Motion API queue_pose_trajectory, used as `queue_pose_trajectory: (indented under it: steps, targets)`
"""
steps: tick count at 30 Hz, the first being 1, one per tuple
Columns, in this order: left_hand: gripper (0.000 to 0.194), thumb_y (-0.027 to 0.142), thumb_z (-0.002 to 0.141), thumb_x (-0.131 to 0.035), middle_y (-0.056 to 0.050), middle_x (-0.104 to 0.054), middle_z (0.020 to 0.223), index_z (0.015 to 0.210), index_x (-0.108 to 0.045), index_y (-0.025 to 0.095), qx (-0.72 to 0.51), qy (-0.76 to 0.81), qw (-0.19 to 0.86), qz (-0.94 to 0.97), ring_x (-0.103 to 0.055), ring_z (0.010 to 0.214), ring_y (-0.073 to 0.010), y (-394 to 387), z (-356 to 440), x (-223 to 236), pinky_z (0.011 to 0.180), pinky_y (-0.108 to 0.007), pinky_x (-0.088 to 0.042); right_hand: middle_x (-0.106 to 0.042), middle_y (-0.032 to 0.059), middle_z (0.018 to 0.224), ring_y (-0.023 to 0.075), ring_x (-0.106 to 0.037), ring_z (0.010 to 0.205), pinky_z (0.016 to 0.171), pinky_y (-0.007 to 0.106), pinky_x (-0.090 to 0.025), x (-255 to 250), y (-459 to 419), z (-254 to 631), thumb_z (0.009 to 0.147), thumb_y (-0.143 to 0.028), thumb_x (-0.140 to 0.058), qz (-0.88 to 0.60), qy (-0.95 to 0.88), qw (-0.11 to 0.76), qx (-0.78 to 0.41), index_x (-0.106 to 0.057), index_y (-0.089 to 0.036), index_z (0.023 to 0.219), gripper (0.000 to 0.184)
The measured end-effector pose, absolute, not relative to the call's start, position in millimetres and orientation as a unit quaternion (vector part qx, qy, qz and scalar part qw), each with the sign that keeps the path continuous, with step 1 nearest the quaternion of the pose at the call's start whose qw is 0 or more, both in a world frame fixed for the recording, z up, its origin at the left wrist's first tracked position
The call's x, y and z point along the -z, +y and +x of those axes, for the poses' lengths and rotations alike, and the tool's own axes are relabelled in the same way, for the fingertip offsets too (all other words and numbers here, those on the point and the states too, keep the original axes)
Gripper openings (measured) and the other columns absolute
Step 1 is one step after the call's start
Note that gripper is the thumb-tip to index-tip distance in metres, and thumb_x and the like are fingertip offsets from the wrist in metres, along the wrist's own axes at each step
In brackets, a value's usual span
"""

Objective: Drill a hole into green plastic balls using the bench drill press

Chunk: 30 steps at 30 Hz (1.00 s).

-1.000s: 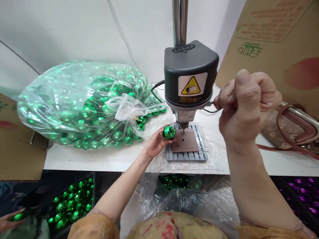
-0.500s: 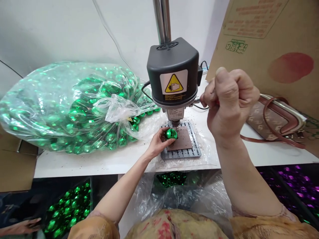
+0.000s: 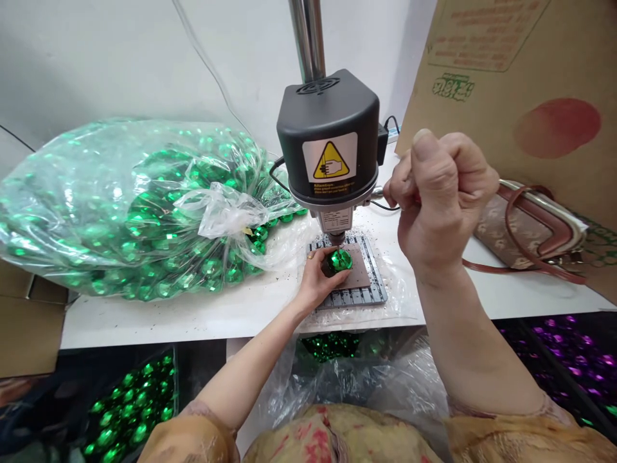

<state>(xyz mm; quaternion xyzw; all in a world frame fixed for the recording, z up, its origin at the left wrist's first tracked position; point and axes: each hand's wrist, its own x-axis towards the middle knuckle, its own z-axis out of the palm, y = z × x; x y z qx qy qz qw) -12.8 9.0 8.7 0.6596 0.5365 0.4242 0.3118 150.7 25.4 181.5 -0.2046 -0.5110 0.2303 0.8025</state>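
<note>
Between the thumb and fingers of my left hand (image 3: pixel 315 276) is a shiny green faceted ball (image 3: pixel 342 260). It sits over the brown pad on the slotted metal base (image 3: pixel 373 296), directly below the chuck of a black-headed drill press (image 3: pixel 330 138). A thin bit appears to reach the top of the ball; whether it has gone in I cannot tell. At the right of the press head, my right hand (image 3: pixel 441 193) is closed in a fist around the feed lever (image 3: pixel 378 193), whose grip end is hidden by the fingers.
A big clear bag (image 3: pixel 120 212) of green balls lies on the white table's left side. To the right are a handbag (image 3: pixel 530 225) and a large cardboard box (image 3: pixel 520 58). Below the table edge are green balls (image 3: pixel 132 405) and purple balls (image 3: pixel 573 354). Dark shavings surround the base.
My left hand has moved the green ball right, from beside the chuck to under it. My right hand stays closed on the lever. The other person's hand at lower left has gone from view.
</note>
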Motion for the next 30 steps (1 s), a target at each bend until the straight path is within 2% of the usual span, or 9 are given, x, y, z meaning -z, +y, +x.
queue_pose_trajectory:
  steps: [3,12,17,25,30]
  targets:
    - [0.053,0.035,0.072,-0.086,-0.009,-0.064,0.114,0.119,-0.065,0.021,-0.437,0.524,0.318,0.658,-0.062,0.111,-0.0276,9,-10,-5,0.100,-0.044,-0.049,-0.034,-0.0066,0.046,0.0055,-0.034,0.041,0.043,0.028,-0.025,-180,26,151,0.085,-0.037,-0.065,-0.190,-0.509,0.807,-0.231,-0.037,-0.021,0.057,0.042]
    - [0.053,0.035,0.071,-0.086,-0.009,-0.064,0.114,0.118,-0.065,0.021,-0.438,0.523,0.334,0.650,-0.062,0.110,-0.0279,9,-10,-6,0.100,-0.044,-0.048,-0.026,-0.0070,0.046,0.0031,-0.032,0.042,0.045,0.024,-0.029,-160,16,148,0.087,-0.028,-0.059,-0.176,-0.522,0.815,-0.181,-0.025,-0.018,0.056,0.047]
    - [0.054,0.035,0.071,-0.087,-0.009,-0.064,0.115,0.118,-0.065,0.021,-0.436,0.525,0.336,0.649,-0.061,0.110,-0.0278,10,-11,-2,0.100,-0.044,-0.048,-0.028,-0.0075,0.043,0.0033,-0.032,0.040,0.045,0.025,-0.029,-153,18,149,0.085,-0.028,-0.059,-0.158,-0.527,0.817,-0.170,-0.025,-0.017,0.054,0.047]
    - [0.055,0.036,0.072,-0.086,-0.010,-0.063,0.117,0.120,-0.065,0.022,-0.438,0.522,0.333,0.652,-0.060,0.113,-0.0286,11,-12,0,0.102,-0.045,-0.047,-0.027,-0.0067,0.042,0.0029,-0.027,0.038,0.042,0.025,-0.023,-142,22,149,0.083,-0.024,-0.059,-0.138,-0.526,0.830,-0.126,-0.019,-0.016,0.053,0.050]
    - [0.054,0.036,0.072,-0.086,-0.010,-0.064,0.116,0.119,-0.065,0.022,-0.441,0.516,0.329,0.657,-0.061,0.112,-0.0282,10,-11,-2,0.102,-0.044,-0.047,-0.024,-0.0071,0.043,0.0032,-0.029,0.037,0.043,0.025,-0.027,-132,25,150,0.084,-0.024,-0.056,-0.118,-0.545,0.824,-0.098,-0.020,-0.016,0.055,0.047]
